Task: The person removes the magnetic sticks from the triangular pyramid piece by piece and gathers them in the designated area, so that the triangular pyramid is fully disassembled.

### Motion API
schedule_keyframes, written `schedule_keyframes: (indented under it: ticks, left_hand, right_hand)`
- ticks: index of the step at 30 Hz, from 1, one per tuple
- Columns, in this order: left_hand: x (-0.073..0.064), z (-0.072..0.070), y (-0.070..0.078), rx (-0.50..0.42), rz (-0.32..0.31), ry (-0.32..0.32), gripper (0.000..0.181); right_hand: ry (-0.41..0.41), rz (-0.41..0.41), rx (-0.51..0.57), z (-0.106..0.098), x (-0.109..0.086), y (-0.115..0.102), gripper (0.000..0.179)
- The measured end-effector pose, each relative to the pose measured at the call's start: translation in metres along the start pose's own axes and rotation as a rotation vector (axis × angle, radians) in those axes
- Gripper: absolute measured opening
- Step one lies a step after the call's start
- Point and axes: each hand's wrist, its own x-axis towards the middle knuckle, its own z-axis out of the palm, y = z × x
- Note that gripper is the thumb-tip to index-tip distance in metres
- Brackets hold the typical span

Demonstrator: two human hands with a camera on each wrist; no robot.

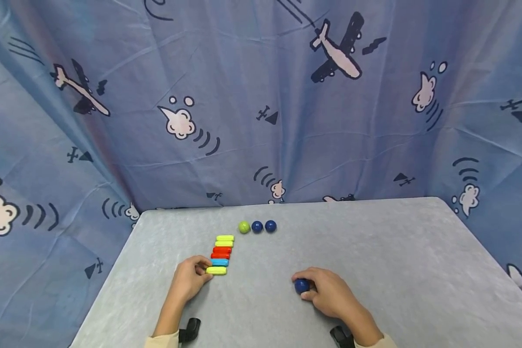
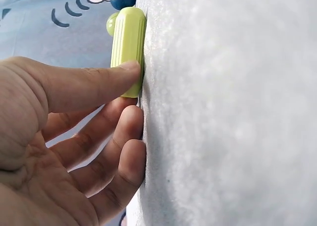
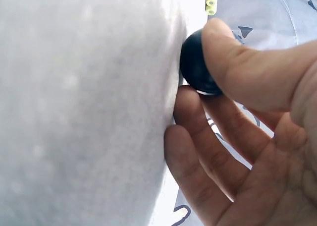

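Note:
My left hand (image 1: 190, 276) pinches the left end of a yellow-green ribbed stick (image 1: 216, 271), thumb along its near side. This stick (image 2: 130, 37) lies on the table at the near end of a slanting column. Just beyond it come a blue stick (image 1: 219, 262), a red stick (image 1: 220, 256), another red one, and two yellow-green ones. Out to the right, my right hand (image 1: 330, 292) grips a dark blue ball (image 1: 302, 286) between thumb and fingers. In the right wrist view the ball (image 3: 195, 62) is at the tabletop, partly covered by the thumb.
Behind the sticks, a green ball (image 1: 244, 227) and two dark blue balls (image 1: 257, 226) form a row across the grey table (image 1: 374, 241). A blue curtain (image 1: 243, 96) printed with planes and clouds hangs beyond the table's back edge.

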Motion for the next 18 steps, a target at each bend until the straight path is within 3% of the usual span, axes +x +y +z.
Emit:
schedule_keyframes:
  ticks: [18]
  left_hand:
    - [0.0018, 0.0007, 0.0, -0.009, -0.012, 0.051, 0.023]
  right_hand:
    - [-0.029, 0.03, 0.002, -0.0016, 0.0033, -0.0025, 0.032]
